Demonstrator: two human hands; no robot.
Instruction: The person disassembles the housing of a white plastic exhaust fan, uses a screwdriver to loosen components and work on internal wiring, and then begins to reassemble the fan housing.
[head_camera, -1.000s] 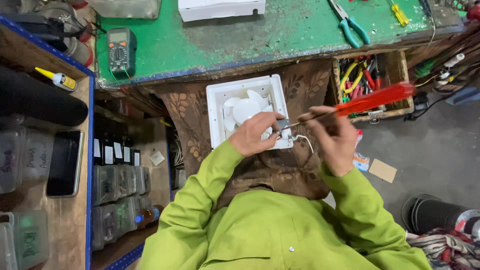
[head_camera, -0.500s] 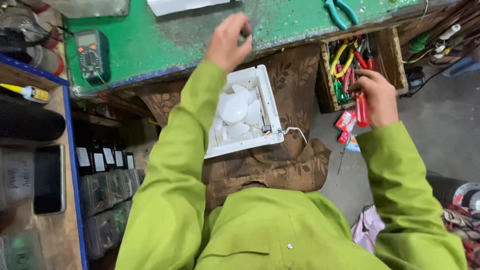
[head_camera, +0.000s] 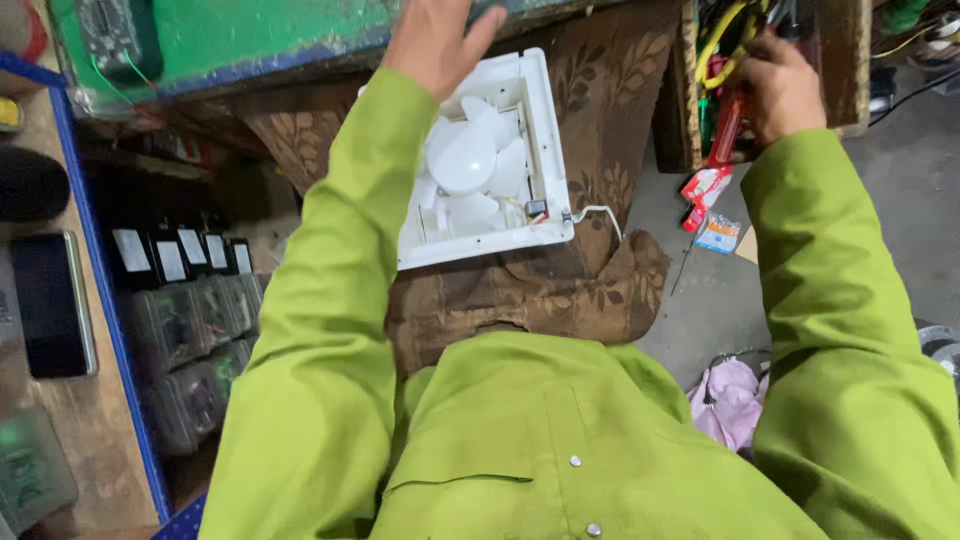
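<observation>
A white square exhaust fan (head_camera: 520, 215) with white blades lies face up on a brown patterned cloth (head_camera: 560, 300) over my lap. A thin white wire leaves its right edge. My left hand (head_camera: 435, 40) reaches past the fan's top edge to the rim of the green workbench (head_camera: 250, 40); its fingers are apart and hold nothing. My right hand (head_camera: 785, 85) is at a wooden tool box (head_camera: 850, 70) on the right, closed on a red-handled screwdriver (head_camera: 728, 125) that points down into the box. Both sleeves are bright green.
A multimeter (head_camera: 115, 35) sits on the bench at top left. On the left, a wooden shelf holds a dark phone (head_camera: 50, 300), with rows of small plastic drawers (head_camera: 190, 330) beside it. Small packets (head_camera: 710, 210) and a pink cloth (head_camera: 730, 395) lie on the concrete floor.
Both hands left the fan. The left one went up to the bench edge. The right one carried the red-handled screwdriver over to the tool box. The view has moved closer.
</observation>
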